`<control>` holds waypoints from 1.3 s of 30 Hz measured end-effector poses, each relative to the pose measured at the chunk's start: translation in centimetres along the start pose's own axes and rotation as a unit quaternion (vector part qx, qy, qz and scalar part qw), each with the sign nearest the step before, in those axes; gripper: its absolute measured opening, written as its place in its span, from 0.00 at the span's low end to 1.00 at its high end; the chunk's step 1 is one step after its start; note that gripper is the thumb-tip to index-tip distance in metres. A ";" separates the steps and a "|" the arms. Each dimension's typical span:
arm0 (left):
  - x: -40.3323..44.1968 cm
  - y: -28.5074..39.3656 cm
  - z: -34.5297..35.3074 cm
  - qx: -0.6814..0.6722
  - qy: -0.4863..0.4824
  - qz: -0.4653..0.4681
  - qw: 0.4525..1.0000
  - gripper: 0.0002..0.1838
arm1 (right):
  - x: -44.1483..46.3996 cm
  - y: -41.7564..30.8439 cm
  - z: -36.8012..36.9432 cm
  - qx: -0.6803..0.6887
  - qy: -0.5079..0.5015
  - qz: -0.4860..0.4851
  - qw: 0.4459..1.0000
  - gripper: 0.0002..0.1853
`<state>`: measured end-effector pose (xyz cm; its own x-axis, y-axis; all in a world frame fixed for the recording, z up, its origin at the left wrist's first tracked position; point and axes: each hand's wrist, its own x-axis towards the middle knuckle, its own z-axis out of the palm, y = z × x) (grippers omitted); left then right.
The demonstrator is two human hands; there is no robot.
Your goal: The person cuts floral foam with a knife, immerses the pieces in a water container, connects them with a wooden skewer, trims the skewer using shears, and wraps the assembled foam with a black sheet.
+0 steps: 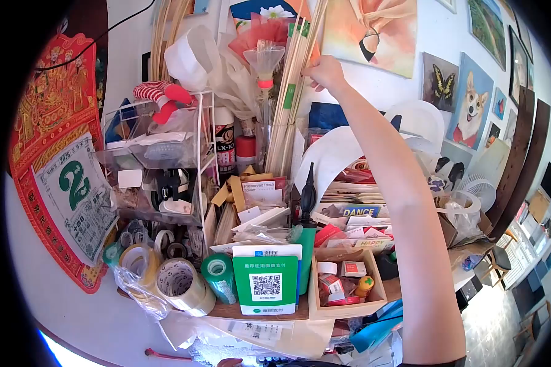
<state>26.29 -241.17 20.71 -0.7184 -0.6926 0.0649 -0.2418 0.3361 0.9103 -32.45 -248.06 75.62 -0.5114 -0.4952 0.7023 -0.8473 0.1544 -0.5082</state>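
Note:
My right hand (326, 74) is raised to a bundle of long thin wooden sticks (292, 85) that stand upright, slightly tilted, in a clear container. Its fingers are curled closed at the right edge of the bundle, on a stick; how many they grip is hidden. Green tape bands show on some sticks. Just left of them are a clear plastic funnel-shaped piece (264, 58) and red wrapping mesh (260, 38). My left hand is not in view.
Below stand a green QR-code sign (267, 284), a wooden box of small items (349, 309), tape rolls (180, 284) and a green blowtorch-like bottle with a black nozzle (308, 202). A clear shelf (159, 159) is at left. Paintings (370, 37) hang on the wall.

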 end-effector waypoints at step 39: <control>-2.7 -4.1 1.8 0.014 -0.007 0.025 1.000 0.16 | 2.1 0.3 2.0 -0.128 -0.127 0.080 0.980 0.07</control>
<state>28.00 -239.56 16.01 -0.7389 -0.6656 0.1045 -0.2238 0.3887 0.8937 -33.46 -250.74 75.97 -0.6163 -0.6386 0.4609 -0.7839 0.4411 -0.4369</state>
